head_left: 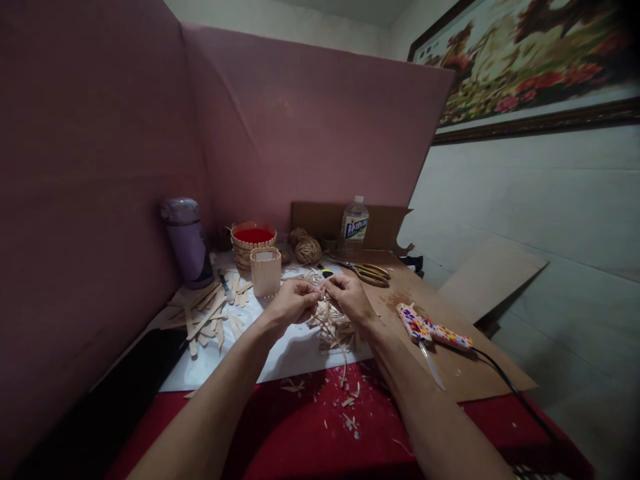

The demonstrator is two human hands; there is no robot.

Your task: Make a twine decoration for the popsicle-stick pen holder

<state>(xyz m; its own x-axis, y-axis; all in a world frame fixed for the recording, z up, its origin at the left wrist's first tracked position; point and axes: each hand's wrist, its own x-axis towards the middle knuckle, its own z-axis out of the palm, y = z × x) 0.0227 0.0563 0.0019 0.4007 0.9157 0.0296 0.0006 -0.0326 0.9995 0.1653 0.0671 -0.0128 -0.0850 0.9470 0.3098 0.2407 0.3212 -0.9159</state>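
My left hand point(299, 300) and my right hand point(349, 298) meet over the middle of the table, fingertips pinched close together. Something small and pale sits between them, too small to name. Under the hands lies a loose heap of thin wood shavings and fibres point(335, 327). To the left of my left hand stands a small cup-shaped holder made of wooden sticks point(266, 275). Behind it is a larger stick-sided basket point(240, 250) with a red inside. Scissors point(367, 272) with yellowish handles lie just beyond my right hand.
Loose popsicle sticks point(205, 317) and a capped pen-like knife point(225, 288) lie at left, near a purple bottle point(187, 243). Twine balls point(308, 250) and a clear bottle point(355, 223) stand at the back. A patterned glue gun point(430, 328) with a cord rests on cardboard point(480, 373).
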